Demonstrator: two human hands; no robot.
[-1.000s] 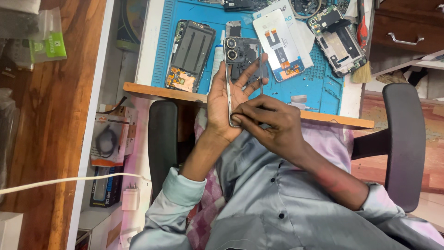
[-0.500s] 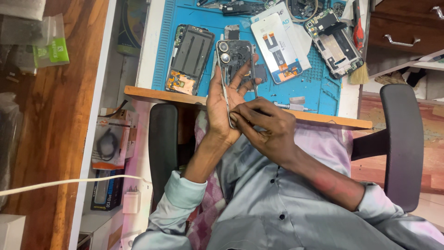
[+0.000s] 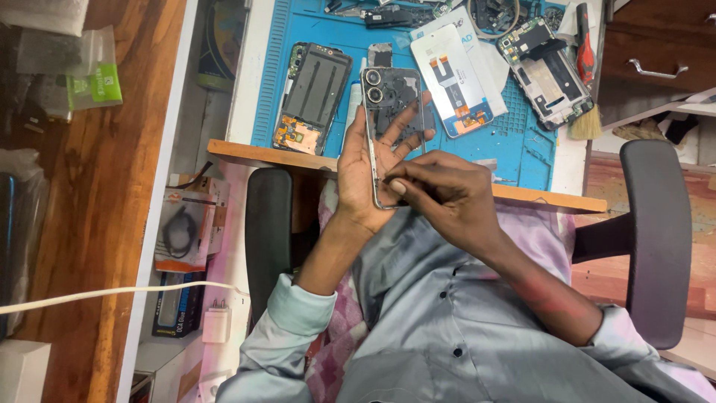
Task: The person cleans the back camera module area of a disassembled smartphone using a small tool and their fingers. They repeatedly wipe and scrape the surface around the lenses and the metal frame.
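Note:
My left hand holds a dark phone body upright over the desk edge; it has a silver frame and two round camera rings. The fingers are spread behind it and show through the housing. My right hand is pinched shut at the lower edge of the phone, fingertips pressed against the frame near my left palm. What the fingertips grip is too small to tell. Both arms wear light grey-blue sleeves.
A blue work mat carries an opened phone, a white display panel, another stripped phone, a red screwdriver and a brush. Chair armrests flank me. A white charger lies left.
The phone and both hands swayed a little left, then back. My left hand still holds the phone and my right fingertips stay at its lower edge.

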